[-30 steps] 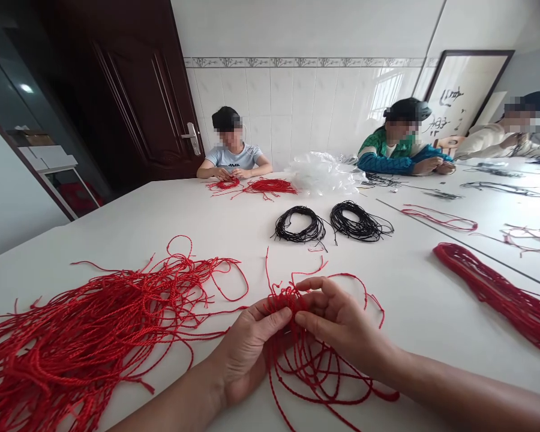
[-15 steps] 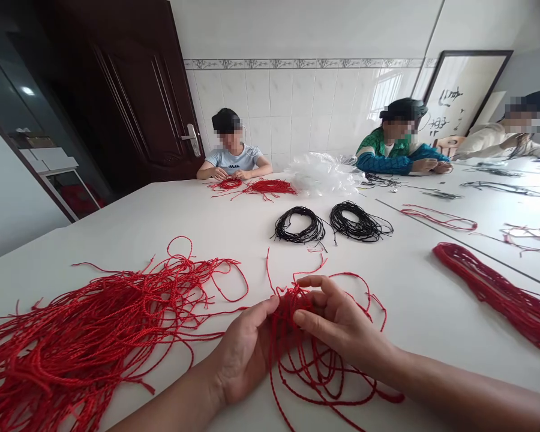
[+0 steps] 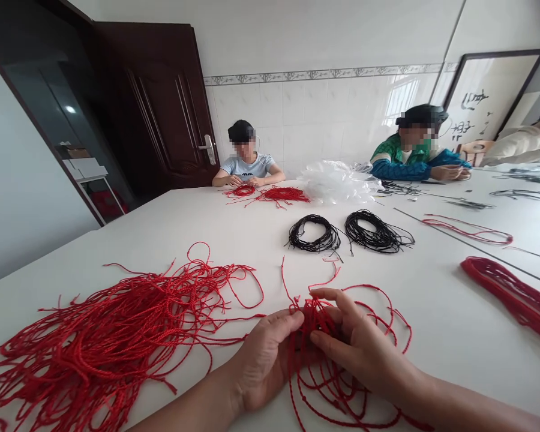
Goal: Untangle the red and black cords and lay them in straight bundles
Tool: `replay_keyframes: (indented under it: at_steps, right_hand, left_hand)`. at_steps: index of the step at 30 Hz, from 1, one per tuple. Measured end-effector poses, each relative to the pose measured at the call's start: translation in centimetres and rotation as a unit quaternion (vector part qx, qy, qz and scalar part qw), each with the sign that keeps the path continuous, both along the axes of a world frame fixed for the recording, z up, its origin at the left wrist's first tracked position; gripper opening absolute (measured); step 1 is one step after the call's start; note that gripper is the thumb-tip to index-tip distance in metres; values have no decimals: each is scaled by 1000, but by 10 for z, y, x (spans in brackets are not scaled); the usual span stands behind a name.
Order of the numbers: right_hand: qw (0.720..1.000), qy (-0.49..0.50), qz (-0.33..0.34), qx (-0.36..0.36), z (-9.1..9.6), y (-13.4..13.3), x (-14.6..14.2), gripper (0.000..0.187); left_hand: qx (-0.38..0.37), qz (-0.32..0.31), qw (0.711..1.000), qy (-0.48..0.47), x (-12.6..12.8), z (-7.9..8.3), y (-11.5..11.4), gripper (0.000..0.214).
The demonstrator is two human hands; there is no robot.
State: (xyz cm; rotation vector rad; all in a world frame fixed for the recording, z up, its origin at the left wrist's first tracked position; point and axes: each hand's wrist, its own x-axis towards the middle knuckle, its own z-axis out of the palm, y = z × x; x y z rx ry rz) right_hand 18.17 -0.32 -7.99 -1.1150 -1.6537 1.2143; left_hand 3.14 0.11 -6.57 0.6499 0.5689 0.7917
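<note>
Well, the only container on the white table [image 3: 432, 336] is a crumpled clear plastic bag [image 3: 337, 183]. Whether anything is inside it is too hazy to tell. It lies far ahead of the bunch of red cords [image 3: 317, 318] held in the person's two hands, close to the table's near edge.

The left hand [image 3: 265, 360] is half curled, with its fingers [image 3: 279, 321] pressed against the left side of the bunch. The right hand [image 3: 360, 348] is partly open, its fingers [image 3: 337, 300] and thumb [image 3: 324, 340] closing on the bunch from the other side. Both hands grip the cords between them.

The cords are thin and twisted, gathered thickly where the hands meet. Loose loops hang from the bunch onto the table toward the person, and a few thin ends stick out toward the far side.

Just left of the bunch sits a big tangled heap of red cords [image 3: 117, 336]. Well to its right lies a long, tidy bundle of red cords [image 3: 508, 297]. Straight ahead of it are two coils of black cord [image 3: 315, 234]. Farther off, a co-worker's hands [image 3: 247, 181] are just behind small red tangles [image 3: 270, 193], and another co-worker's hands [image 3: 447, 174] rest together beyond the bag.
</note>
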Motion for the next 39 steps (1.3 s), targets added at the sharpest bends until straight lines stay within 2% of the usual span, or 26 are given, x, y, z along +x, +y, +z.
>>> replay_keyframes:
  at_steps: [8,12,16,20,24,28,32,34,39]
  right_hand:
    - [993,-97,-15,61,-4,-4,-1,52]
    - [984,-147,-23,103,-10,-5,-2,60]
    - [970,-186,-18,153,-17,-4,-2,68]
    - [972,-179,-9,150,-14,-5,-3,65]
    - [988,-131,3,85,-4,-10,-5,68]
    - [994,-104,22,39,-1,-14,-6,74]
    - [990,-109,5,87,-11,-11,-6,66]
    - [988,-106,8,114,-16,-9,-3,65]
    - [980,-117,81,137,-11,-14,4,73]
  left_hand:
    - [65,-1,998,17,1,0,-2,22]
    - [86,15,996,26,2,-6,-5,21]
    - [101,5,995,8,3,-11,-3,22]
    - [127,-11,992,22,2,-12,-1,22]
    - [196,-44,976,87,1,-10,-7,30]
    - [239,-45,965,93,5,-9,-14,45]
    - [258,-54,960,98,8,-7,-16,44]
    - [261,-39,958,114,8,-6,-15,40]
    - [232,-28,963,131,9,-8,-16,36]
